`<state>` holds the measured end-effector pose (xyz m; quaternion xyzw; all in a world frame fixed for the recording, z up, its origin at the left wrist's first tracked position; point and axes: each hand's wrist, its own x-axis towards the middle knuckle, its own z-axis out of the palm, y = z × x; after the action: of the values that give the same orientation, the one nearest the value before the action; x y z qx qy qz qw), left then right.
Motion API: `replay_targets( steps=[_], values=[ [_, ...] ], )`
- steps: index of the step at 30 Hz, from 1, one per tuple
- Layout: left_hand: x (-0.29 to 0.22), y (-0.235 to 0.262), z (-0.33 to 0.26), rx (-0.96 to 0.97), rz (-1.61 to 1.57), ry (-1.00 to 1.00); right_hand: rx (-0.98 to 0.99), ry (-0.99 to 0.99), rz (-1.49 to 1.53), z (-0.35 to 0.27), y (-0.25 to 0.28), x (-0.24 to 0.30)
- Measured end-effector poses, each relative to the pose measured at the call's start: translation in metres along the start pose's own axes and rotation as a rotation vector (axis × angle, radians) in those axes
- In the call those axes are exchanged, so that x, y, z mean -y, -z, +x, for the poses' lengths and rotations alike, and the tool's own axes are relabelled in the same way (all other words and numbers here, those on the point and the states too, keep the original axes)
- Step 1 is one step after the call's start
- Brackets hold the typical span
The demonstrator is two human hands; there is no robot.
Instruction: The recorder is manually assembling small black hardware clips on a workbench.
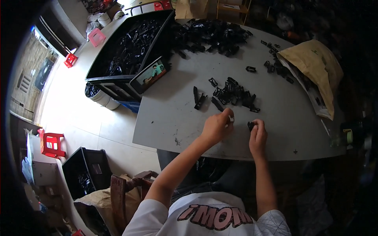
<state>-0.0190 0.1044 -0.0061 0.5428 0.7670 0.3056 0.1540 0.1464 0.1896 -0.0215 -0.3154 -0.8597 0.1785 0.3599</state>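
Note:
My left hand (217, 126) is curled closed over the table, its fingertips at the near end of a long black plastic piece (217, 104). Whether it grips that piece I cannot tell; something small and whitish shows at its fingers. To its right, my right hand (258, 138) pinches a small black plastic part (251, 126) between thumb and fingers. Just beyond both hands lies a loose heap of black plastic clip-like parts (232, 92). A few more black pieces (199, 101) rest left of that heap.
A large black crate (132, 72) full of black parts stands at the far left, with a phone (151, 75) leaning against it. A bigger black pile (212, 35) covers the table's far side. At right lies an open paper bag (315, 67). Red stools (52, 143) stand on the floor.

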Motion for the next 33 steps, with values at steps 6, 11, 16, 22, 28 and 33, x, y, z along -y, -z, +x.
replay_targets(
  steps=[6,11,16,22,28,33],
  values=[
    [0.006,0.008,-0.035,0.044,0.029,0.056,0.35,-0.145,-0.254,-0.009,0.001,0.017],
    [0.014,0.013,-0.029,-0.122,-0.002,-0.021,0.551,-0.239,-0.553,0.009,0.011,0.033],
    [0.042,0.031,0.009,-0.388,0.203,-0.072,0.233,0.011,-0.219,-0.002,0.028,0.024],
    [0.056,0.031,0.024,-0.092,0.317,-0.089,0.394,-0.011,0.067,-0.012,0.02,0.02],
    [0.039,0.04,-0.011,-0.309,-0.263,-0.033,0.321,0.194,0.063,0.016,0.0,0.041],
    [0.053,0.042,-0.049,-0.276,-0.423,0.114,0.42,0.278,-0.004,0.017,-0.018,0.037]
  ],
)
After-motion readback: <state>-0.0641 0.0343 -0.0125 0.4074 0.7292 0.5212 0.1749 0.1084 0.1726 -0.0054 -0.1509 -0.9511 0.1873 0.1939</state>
